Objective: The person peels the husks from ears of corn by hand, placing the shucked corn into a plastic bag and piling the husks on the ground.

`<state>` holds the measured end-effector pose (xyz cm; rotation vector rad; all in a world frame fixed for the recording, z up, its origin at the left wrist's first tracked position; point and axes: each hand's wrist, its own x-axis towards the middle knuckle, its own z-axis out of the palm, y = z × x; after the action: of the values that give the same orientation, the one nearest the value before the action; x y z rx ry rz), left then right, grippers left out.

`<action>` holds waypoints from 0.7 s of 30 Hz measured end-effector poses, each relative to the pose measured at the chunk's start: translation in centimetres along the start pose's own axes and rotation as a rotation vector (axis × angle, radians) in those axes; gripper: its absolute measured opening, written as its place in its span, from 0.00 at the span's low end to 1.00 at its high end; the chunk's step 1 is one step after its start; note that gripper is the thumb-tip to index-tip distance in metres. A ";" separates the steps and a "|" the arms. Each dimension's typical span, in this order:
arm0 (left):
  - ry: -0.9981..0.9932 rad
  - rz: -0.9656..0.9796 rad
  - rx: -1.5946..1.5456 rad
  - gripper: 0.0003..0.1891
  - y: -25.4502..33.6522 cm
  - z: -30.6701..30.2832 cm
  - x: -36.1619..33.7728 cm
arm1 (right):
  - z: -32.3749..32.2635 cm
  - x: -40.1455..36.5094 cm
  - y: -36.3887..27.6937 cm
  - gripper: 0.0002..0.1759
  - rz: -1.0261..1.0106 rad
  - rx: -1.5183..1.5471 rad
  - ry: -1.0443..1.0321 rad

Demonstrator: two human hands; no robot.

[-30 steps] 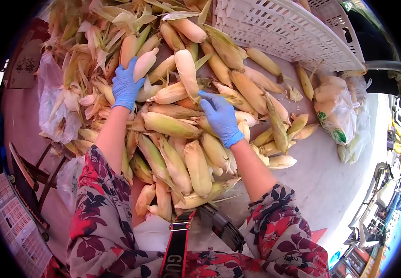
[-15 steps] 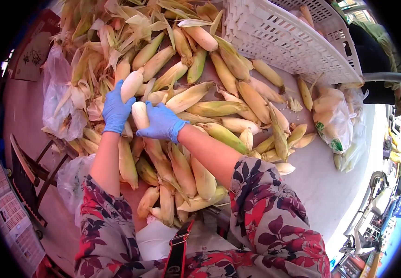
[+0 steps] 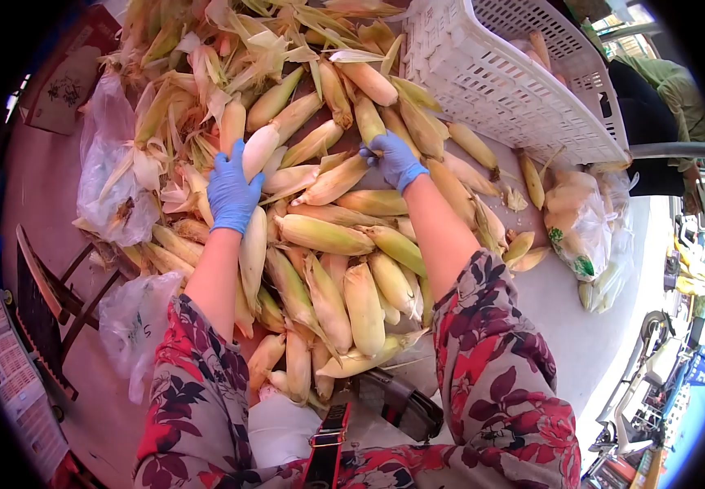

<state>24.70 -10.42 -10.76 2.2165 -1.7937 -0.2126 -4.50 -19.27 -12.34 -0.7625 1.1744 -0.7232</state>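
Observation:
My left hand (image 3: 235, 189), in a blue glove, is closed around the lower end of a pale, tightly husked ear of corn (image 3: 262, 151). Further right, my right hand (image 3: 395, 160), gloved the same way, has its fingers curled at the near end of a greenish-yellow ear of corn (image 3: 368, 119). Many more ears in their husks lie around and below both hands, among them a plump green one (image 3: 325, 234) between my forearms. Part of each held ear is hidden by the fingers.
Loose peeled husks (image 3: 205, 73) are heaped at the back left. A white plastic crate (image 3: 483, 81) stands at the back right, with bagged produce (image 3: 578, 216) near it. Thin plastic bags (image 3: 116, 175) and a cardboard box (image 3: 71, 85) lie left; a person (image 3: 658, 106) is beyond the crate.
My right hand has left the pale ear near my left hand and moved right and away to another ear. My left hand, still on its pale ear, has shifted slightly right.

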 end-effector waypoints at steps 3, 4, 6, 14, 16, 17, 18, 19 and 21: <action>0.011 0.002 -0.001 0.39 0.2 0.0 -0.1 | -1.3 -9.1 -0.8 0.35 -0.049 0.373 -0.281; 0.026 0.010 0.003 0.39 0.2 0.2 -0.2 | -1.4 -11.5 -1.0 0.37 -0.051 0.399 -0.313; 0.062 0.048 0.002 0.38 -0.1 0.2 -0.5 | -1.9 -15.3 -1.1 0.41 -0.063 0.462 -0.385; -0.435 0.444 0.030 0.31 1.0 -5.5 -2.0 | -4.3 -20.1 4.1 0.44 -0.431 -0.470 0.026; -0.652 0.299 0.099 0.28 3.9 -9.1 -1.1 | -4.4 -20.6 6.6 0.40 -0.567 -0.847 0.090; -0.485 0.267 -0.054 0.26 4.4 -8.4 -0.2 | -3.7 -20.7 7.3 0.40 -0.586 -0.838 0.182; -0.314 0.237 -0.205 0.24 4.8 -7.3 1.6 | -3.1 -20.6 7.9 0.40 -0.604 -0.829 0.277; -0.141 0.205 -0.355 0.21 4.8 -5.9 3.6 | -2.6 -20.5 8.3 0.40 -0.621 -0.823 0.373; -0.037 0.197 -0.358 0.21 3.4 -0.2 8.5 | -1.9 -20.4 8.6 0.41 -0.617 -0.920 0.458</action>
<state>23.45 -19.29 -9.04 1.7902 -1.8133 -0.4922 -10.15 1.94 -9.19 -1.8525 1.7359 -0.8796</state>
